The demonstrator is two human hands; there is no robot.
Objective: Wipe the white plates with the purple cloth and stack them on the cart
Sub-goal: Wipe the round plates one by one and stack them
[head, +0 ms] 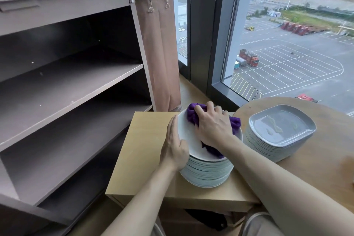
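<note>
White plates (206, 174) sat in a tall pile on a small wooden table (145, 149), just beside the cart (76, 82). The right hand (212, 126) was on the top plate (188, 134). Its fingers were curled round the purple cloth (193, 114) and pushed it down on the plate. Bits of the cloth stuck out past the fingertips and under the wrist. The left hand (173, 145) lay against the left edge of that same plate. Its fingers were straight and close together, not curled round anything. The cart stood to the left, dark brown, with wide shelves. A brown bag (159, 53) hung on its side, next to the window (287, 44). On the right, a round table (316, 168) held another pile, of grey plates (281, 126) with round corners. That pile stood near the white pile but did not touch it. Outside the window was a big car park with trucks.
</note>
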